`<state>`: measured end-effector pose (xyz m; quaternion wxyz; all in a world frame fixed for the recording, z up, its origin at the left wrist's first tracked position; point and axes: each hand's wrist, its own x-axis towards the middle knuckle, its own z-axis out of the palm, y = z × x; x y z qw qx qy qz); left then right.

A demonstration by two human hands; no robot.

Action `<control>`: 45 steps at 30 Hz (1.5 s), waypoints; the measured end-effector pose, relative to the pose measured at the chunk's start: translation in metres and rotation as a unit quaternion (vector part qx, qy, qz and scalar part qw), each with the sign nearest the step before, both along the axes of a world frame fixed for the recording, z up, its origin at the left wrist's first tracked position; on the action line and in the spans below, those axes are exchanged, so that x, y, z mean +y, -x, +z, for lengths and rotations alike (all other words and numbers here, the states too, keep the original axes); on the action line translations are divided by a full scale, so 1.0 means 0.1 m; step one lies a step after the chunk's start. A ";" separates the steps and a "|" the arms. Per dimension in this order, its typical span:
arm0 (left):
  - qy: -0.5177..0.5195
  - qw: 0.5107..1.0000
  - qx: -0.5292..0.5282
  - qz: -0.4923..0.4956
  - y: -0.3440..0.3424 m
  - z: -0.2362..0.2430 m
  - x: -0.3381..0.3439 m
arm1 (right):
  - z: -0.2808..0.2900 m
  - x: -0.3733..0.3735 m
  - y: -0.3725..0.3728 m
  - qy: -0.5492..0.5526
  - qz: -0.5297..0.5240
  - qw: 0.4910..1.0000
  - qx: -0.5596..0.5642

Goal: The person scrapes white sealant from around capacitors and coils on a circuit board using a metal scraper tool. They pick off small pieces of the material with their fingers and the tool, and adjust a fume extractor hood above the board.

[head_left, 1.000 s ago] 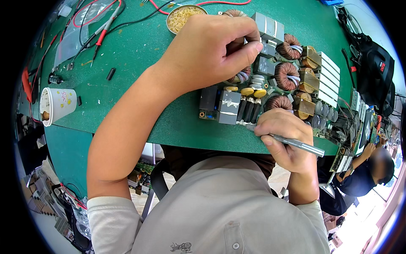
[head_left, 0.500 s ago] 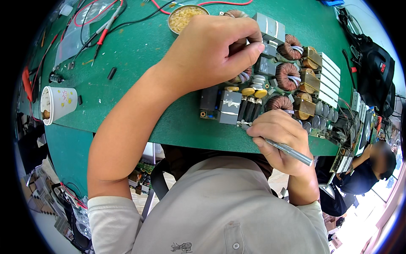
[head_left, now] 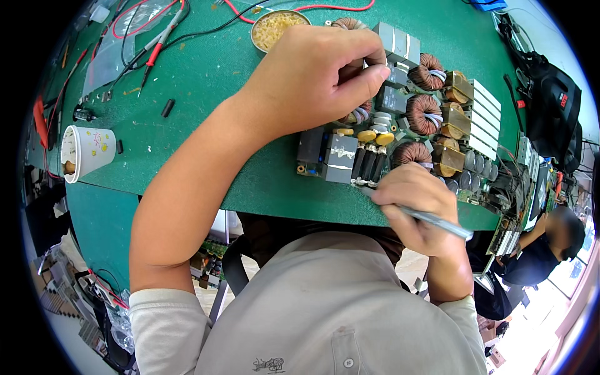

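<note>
A large circuit board (head_left: 392, 107) lies on the green table, carrying copper-wound toroid coils (head_left: 424, 115), grey blocks (head_left: 340, 165), yellow discs and dark cylinders (head_left: 369, 164). My left hand (head_left: 328, 75) is curled over the board's upper left, fingertips closed by a grey block; what they grip, if anything, is hidden. My right hand (head_left: 415, 203) grips a slim silver metal tool (head_left: 440, 222), pen-like, slightly blurred. Its front end points at the board's lower edge, below the dark cylinders by some white glue; whether it touches cannot be told.
A tin of yellowish bits (head_left: 270, 34), test leads (head_left: 152, 58), a paper cup (head_left: 94, 156) and small loose parts lie left and behind. A black bag (head_left: 550, 106) and more boards (head_left: 519, 181) are at right. A co-worker in dark clothing (head_left: 525, 265) is at far right.
My right hand has moved a little to the left since a second ago, and the tool's back end has shifted with it. My left hand has hardly moved.
</note>
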<state>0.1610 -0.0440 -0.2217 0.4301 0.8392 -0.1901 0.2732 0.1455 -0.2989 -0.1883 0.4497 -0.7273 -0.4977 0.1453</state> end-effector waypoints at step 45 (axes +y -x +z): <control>-0.023 1.000 0.007 0.008 0.00 0.02 0.00 | 0.11 0.10 -0.02 0.057 -0.029 0.998 0.001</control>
